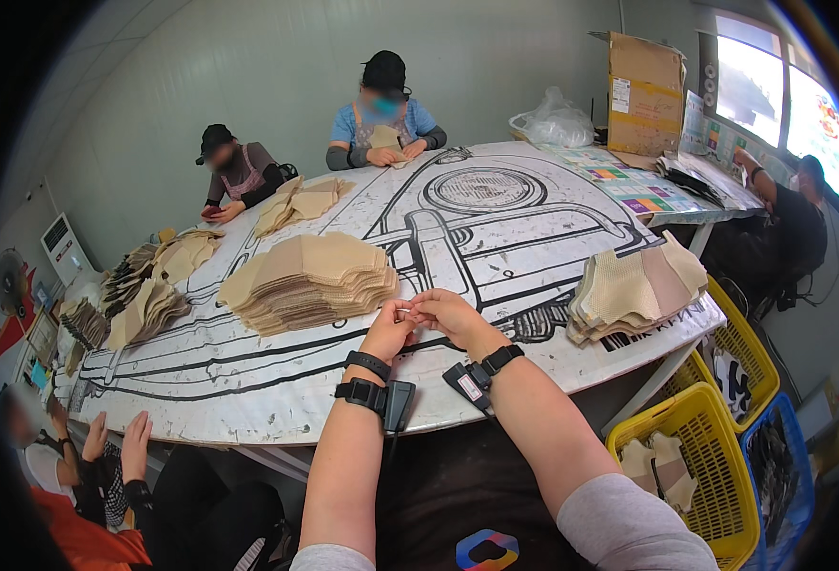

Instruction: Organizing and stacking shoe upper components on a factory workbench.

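Note:
My left hand and my right hand meet fingertip to fingertip over the near edge of the printed table. Their fingers are pinched together at one small spot; whatever lies between them is too small to make out. Both wrists wear black bands with small devices. Just beyond my left hand stands a tall fanned stack of tan fabric pieces. To the right of my right hand lies another stack of beige and tan mesh pieces.
Yellow baskets with fabric pieces and a blue basket stand at my right. More tan stacks line the left of the table. Two people work at the far side, one sits at the right, another's hands show at lower left. A cardboard box stands far right.

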Demonstrator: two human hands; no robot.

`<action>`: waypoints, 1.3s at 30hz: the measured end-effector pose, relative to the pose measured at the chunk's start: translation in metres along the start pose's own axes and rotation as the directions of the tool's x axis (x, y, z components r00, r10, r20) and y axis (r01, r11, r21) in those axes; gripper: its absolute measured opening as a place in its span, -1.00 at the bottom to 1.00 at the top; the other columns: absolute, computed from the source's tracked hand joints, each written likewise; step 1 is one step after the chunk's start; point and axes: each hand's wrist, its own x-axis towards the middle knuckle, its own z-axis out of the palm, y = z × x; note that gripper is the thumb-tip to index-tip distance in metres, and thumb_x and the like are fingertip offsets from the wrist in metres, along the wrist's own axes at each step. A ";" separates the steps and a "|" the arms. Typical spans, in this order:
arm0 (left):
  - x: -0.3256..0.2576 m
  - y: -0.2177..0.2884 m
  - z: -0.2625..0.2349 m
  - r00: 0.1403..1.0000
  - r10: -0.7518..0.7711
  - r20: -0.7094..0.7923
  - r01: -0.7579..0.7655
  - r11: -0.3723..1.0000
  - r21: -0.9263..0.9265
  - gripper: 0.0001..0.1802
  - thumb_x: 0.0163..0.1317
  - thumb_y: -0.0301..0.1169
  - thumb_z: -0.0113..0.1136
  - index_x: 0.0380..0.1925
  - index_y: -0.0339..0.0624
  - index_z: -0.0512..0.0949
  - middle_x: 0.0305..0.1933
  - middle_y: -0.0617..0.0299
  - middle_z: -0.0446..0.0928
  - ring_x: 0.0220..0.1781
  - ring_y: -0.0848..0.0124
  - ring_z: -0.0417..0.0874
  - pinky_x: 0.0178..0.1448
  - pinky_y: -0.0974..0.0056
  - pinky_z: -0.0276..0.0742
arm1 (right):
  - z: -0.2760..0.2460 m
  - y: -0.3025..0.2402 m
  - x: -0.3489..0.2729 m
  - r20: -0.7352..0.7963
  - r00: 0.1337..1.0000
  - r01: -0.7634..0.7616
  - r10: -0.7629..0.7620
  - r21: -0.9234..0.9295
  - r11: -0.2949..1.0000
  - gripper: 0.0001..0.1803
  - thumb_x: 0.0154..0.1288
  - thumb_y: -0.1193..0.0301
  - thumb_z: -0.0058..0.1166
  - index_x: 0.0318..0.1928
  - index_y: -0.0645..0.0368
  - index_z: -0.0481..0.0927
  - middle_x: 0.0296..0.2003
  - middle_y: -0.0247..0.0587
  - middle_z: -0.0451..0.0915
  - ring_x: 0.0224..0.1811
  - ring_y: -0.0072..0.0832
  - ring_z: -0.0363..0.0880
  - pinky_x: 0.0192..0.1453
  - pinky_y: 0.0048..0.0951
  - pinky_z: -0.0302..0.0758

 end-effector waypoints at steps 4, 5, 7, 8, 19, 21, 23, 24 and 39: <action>0.001 -0.001 0.000 1.000 0.005 0.000 -0.005 1.000 -0.001 -0.66 0.14 -0.41 0.15 -0.10 -0.16 0.31 -0.31 0.25 0.45 -0.42 0.53 0.44 -0.34 0.45 0.43 | -0.001 0.000 0.001 -0.003 1.000 -0.003 0.003 -0.003 1.000 -0.88 0.18 0.51 -0.03 -0.24 0.19 0.48 -0.43 -0.36 0.56 -0.43 -0.68 0.46 -0.33 -0.67 0.35; 0.001 -0.001 0.000 1.000 0.006 0.002 -0.006 1.000 0.003 -0.66 0.14 -0.41 0.15 -0.09 -0.16 0.31 -0.31 0.25 0.45 -0.42 0.53 0.44 -0.34 0.45 0.42 | -0.001 0.000 0.001 -0.004 1.000 -0.001 0.001 -0.005 1.000 -0.88 0.18 0.51 -0.03 -0.25 0.18 0.48 -0.43 -0.36 0.56 -0.43 -0.68 0.46 -0.33 -0.67 0.35; 0.001 -0.001 -0.001 1.000 0.007 0.004 -0.007 1.000 0.008 -0.66 0.14 -0.41 0.14 -0.09 -0.16 0.31 -0.31 0.25 0.45 -0.43 0.53 0.44 -0.34 0.45 0.42 | 0.000 0.000 0.001 -0.002 1.000 -0.001 0.001 -0.006 1.000 -0.88 0.19 0.51 -0.04 -0.25 0.19 0.48 -0.43 -0.36 0.56 -0.43 -0.68 0.46 -0.33 -0.67 0.36; 0.001 -0.001 -0.001 1.000 0.008 0.006 -0.008 1.000 0.014 -0.66 0.15 -0.41 0.14 -0.09 -0.16 0.31 -0.32 0.24 0.45 -0.43 0.53 0.44 -0.34 0.45 0.42 | 0.000 0.000 0.001 -0.001 1.000 -0.001 0.001 -0.008 1.000 -0.88 0.19 0.50 -0.05 -0.25 0.19 0.48 -0.43 -0.35 0.56 -0.42 -0.68 0.47 -0.33 -0.67 0.36; 0.001 -0.002 -0.001 1.000 0.010 0.005 -0.010 1.000 0.006 -0.68 0.16 -0.41 0.13 -0.10 -0.17 0.31 -0.32 0.24 0.45 -0.41 0.54 0.45 -0.32 0.44 0.44 | -0.001 0.002 0.001 0.005 1.000 0.005 -0.005 0.001 1.000 -0.88 0.19 0.51 -0.05 -0.24 0.20 0.48 -0.43 -0.34 0.56 -0.41 -0.67 0.47 -0.32 -0.67 0.36; 0.001 -0.002 -0.001 1.000 0.012 0.006 -0.013 1.000 0.008 -0.68 0.15 -0.41 0.13 -0.11 -0.17 0.31 -0.32 0.24 0.45 -0.41 0.54 0.45 -0.33 0.45 0.43 | -0.001 0.002 0.002 0.003 1.000 0.005 -0.005 -0.003 1.000 -0.88 0.18 0.51 -0.05 -0.24 0.20 0.48 -0.43 -0.34 0.56 -0.42 -0.67 0.46 -0.32 -0.67 0.36; 0.001 -0.002 0.000 1.000 0.011 0.010 -0.011 1.000 0.011 -0.68 0.15 -0.40 0.14 -0.11 -0.16 0.32 -0.32 0.25 0.45 -0.42 0.54 0.44 -0.34 0.45 0.42 | -0.002 0.002 0.002 -0.002 1.000 0.008 -0.008 -0.003 1.000 -0.87 0.17 0.52 -0.04 -0.24 0.20 0.48 -0.43 -0.35 0.56 -0.43 -0.68 0.45 -0.33 -0.67 0.35; 0.001 -0.002 0.000 1.000 0.011 0.010 -0.011 1.000 0.011 -0.68 0.15 -0.40 0.14 -0.11 -0.16 0.32 -0.32 0.25 0.45 -0.42 0.54 0.44 -0.34 0.45 0.42 | -0.002 0.002 0.002 -0.002 1.000 0.008 -0.008 -0.003 1.000 -0.87 0.17 0.52 -0.04 -0.24 0.20 0.48 -0.43 -0.35 0.56 -0.43 -0.68 0.45 -0.33 -0.67 0.35; -0.003 0.003 0.006 1.000 0.005 -0.021 -0.006 0.999 -0.033 -0.76 0.14 -0.55 0.02 -0.17 -0.17 0.32 -0.41 0.30 0.40 -0.52 0.57 0.40 -0.45 0.50 0.36 | -0.001 0.001 -0.001 -0.003 1.000 0.009 -0.009 -0.004 1.000 -0.88 0.16 0.51 -0.04 -0.25 0.19 0.48 -0.45 -0.38 0.53 -0.43 -0.69 0.43 -0.34 -0.68 0.33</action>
